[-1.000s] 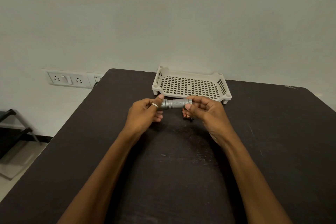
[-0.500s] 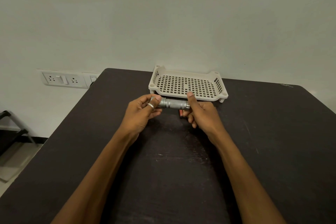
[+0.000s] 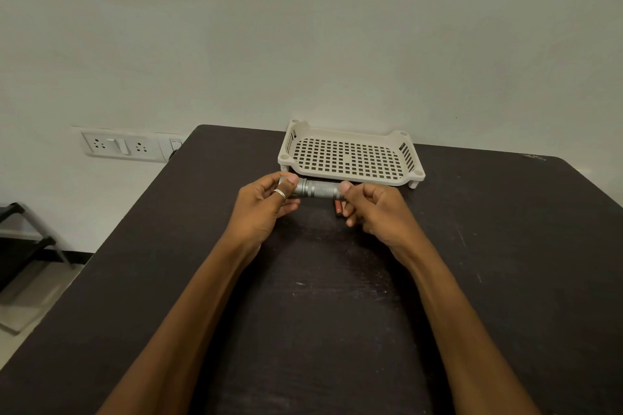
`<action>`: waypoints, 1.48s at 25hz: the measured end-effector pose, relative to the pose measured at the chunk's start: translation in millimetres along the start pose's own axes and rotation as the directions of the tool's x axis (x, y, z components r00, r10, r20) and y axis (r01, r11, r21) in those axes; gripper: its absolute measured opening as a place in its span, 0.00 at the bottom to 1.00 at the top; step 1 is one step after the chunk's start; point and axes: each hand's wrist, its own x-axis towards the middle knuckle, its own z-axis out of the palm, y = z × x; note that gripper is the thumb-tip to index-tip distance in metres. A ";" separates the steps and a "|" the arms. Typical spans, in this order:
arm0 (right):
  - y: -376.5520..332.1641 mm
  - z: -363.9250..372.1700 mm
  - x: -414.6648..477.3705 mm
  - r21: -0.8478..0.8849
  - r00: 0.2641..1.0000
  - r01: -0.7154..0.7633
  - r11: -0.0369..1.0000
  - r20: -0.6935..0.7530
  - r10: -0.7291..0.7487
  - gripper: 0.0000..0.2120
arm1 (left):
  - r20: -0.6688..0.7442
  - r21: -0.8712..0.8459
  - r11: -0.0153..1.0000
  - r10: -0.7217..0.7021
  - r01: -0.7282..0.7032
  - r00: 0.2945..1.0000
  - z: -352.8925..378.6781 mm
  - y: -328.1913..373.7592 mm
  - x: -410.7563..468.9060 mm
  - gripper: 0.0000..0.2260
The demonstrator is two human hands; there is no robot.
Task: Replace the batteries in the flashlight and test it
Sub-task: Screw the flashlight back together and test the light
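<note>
The person is holding a grey metal cylindrical flashlight [image 3: 315, 190] with both hands, just above the dark brown worktop [image 3: 505, 246]. The flashlight is lying level, from left to right, between the two hands. The left hand [image 3: 266, 209] is gripping the left end: its fingers [image 3: 290, 183] are closing around the wider head part, and a silver ring [image 3: 279, 193] is showing on one finger. The right hand [image 3: 374, 209] is gripping the right end, with the thumb tip [image 3: 346, 186] pressing on the body and the other fingers curling underneath. The knurled middle part of the flashlight is staying visible between the two grips.

Just under the right fingers, a small orange-red cylindrical battery [image 3: 338, 208] is lying on the worktop; I cannot tell if more than one is there, because the fingers are covering part of it.

Just behind the fingers, a cream plastic tray with a square-hole bottom [image 3: 350, 141] is standing on short legs on the worktop, near the white wall [image 3: 303, 27]. Far to the left of the fingers, a white socket panel [image 3: 118, 146] is sitting on the wall.
</note>
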 end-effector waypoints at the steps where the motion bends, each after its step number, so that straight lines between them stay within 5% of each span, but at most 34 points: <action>1: 0.4 2.3 1.2 -0.036 0.999 -0.031 0.999 -0.025 0.030 0.22 | 0.008 0.005 1.000 -0.001 0.001 1.000 -0.2 0.2 -0.3 0.09; 5: 1.1 9.0 2.6 -0.094 0.992 -0.054 0.994 -0.115 0.043 0.26 | 0.008 0.006 1.000 -0.007 0.007 1.000 -0.6 0.5 -0.6 0.06; 8: -1.0 4.8 0.3 0.007 0.995 0.075 0.997 -0.064 -0.074 0.07 | -0.026 -0.015 1.000 -0.011 0.011 1.000 -0.6 0.1 0.6 0.05; 11: -0.3 2.3 1.0 0.074 0.995 0.098 0.992 -0.026 -0.096 0.14 | -0.036 -0.033 0.999 -0.025 0.024 0.999 -1.3 -0.8 2.0 0.05; 15: -0.5 2.2 0.3 -0.021 0.996 0.080 0.997 -0.027 -0.081 0.10 | -0.009 -0.028 0.999 -0.021 0.020 1.000 -1.8 -0.7 1.8 0.07; 18: -2.9 4.9 -1.3 -0.086 0.997 0.010 0.996 -0.079 -0.017 0.20 | 0.035 -0.017 1.000 -0.009 0.010 0.999 -0.9 0.0 0.4 0.10; 29: -11.0 12.2 -3.5 0.086 0.970 -0.130 0.988 -0.197 0.144 0.25 | 0.097 -0.023 0.999 0.029 -0.027 0.995 0.1 1.9 -3.4 0.13; 37: -11.4 51.0 -6.7 0.374 0.915 0.147 0.916 -0.403 0.017 0.17 | 0.002 -0.132 0.991 -0.009 0.010 1.000 1.4 -0.5 -1.2 0.11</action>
